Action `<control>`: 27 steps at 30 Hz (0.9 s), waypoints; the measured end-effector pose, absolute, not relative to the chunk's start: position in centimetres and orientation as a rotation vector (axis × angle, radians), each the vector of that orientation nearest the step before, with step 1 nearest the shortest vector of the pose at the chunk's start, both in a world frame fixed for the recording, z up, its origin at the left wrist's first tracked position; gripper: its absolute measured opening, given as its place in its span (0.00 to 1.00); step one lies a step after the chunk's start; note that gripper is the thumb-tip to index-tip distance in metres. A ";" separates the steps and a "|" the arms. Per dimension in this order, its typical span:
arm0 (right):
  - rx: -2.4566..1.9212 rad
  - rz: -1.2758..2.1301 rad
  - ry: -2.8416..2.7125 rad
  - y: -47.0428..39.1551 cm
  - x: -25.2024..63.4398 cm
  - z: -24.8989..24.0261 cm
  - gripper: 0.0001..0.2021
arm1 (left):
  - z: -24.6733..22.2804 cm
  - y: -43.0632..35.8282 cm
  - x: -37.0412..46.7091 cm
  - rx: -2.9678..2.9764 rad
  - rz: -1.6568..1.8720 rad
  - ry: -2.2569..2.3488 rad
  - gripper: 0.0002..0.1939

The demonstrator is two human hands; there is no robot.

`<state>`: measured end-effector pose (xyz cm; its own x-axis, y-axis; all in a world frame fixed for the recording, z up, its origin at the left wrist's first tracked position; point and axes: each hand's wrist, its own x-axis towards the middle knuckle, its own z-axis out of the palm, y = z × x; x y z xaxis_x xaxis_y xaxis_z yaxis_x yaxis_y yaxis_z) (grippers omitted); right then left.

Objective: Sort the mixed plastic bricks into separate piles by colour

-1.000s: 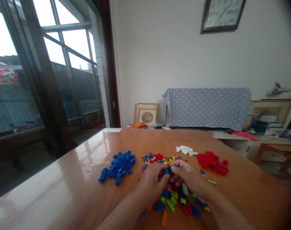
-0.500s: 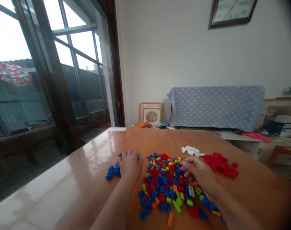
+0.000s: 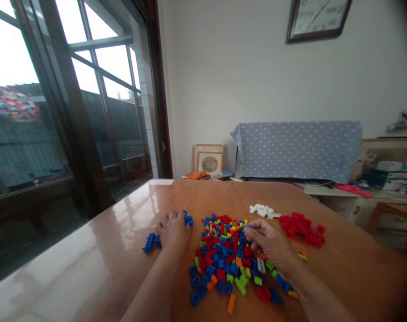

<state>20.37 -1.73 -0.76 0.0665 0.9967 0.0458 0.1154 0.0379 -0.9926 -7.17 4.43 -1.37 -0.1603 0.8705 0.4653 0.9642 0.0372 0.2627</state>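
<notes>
My left hand (image 3: 173, 232) lies palm down with fingers spread over the left part of the table, touching blue bricks (image 3: 187, 220) at its right edge. More blue bricks (image 3: 149, 243) sit just left of its wrist. A mixed pile of coloured bricks (image 3: 226, 259) fills the middle. At the pile's upper right, my right hand (image 3: 262, 237) has thumb and fingertips pinched together on a small blue piece (image 3: 248, 227), partly hidden by the fingers. Red bricks (image 3: 302, 229) form a heap to the right of that hand, with white pieces (image 3: 264, 210) behind it.
The brown table (image 3: 99, 268) reflects window light on its left side. A white sheet (image 3: 161, 182) lies at its far edge. Beyond stand framed pictures (image 3: 210, 162) and a cloth-covered object (image 3: 297, 150). An orange brick (image 3: 231, 304) lies at the pile's near edge.
My left hand has shifted left with its fingers more spread, uncovering blue bricks on its right. The view has turned slightly right. My right hand keeps its pinch near the pile.
</notes>
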 end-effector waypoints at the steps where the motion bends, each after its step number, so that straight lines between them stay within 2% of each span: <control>1: -1.294 1.050 -1.296 -1.7 20.3 -0.9 0.19 | -1.1 4.2 -6.7 -1.942 -0.859 -2.088 0.18; 7: -1.315 0.669 -1.687 -2.4 18.8 -1.8 0.09 | -1.2 1.4 -1.7 -2.752 -1.497 -1.639 0.14; 9: -1.303 0.601 -1.789 -2.7 18.2 -1.9 0.06 | -1.9 0.5 -0.1 -3.040 -1.570 -1.491 0.12; 14: -1.250 0.556 -1.870 -3.0 17.5 -2.3 0.06 | -3.1 0.3 1.3 -3.104 -1.717 -1.688 0.08; 17: -1.248 0.562 -1.844 -2.9 17.8 -2.2 0.14 | -2.5 1.2 0.0 -2.958 -1.646 -1.710 0.08; 19: -1.285 0.531 -1.811 -2.8 18.2 -2.0 0.16 | -1.6 1.9 -1.6 -2.707 -1.470 -1.750 0.10; 22: -1.344 0.487 -1.776 -2.7 18.6 -1.7 0.14 | -0.6 2.9 -4.2 -2.326 -1.170 -1.869 0.11; 27: -1.364 0.461 -1.821 -2.7 18.7 -1.8 0.11 | -1.2 4.5 -7.2 -1.879 -0.946 -2.109 0.13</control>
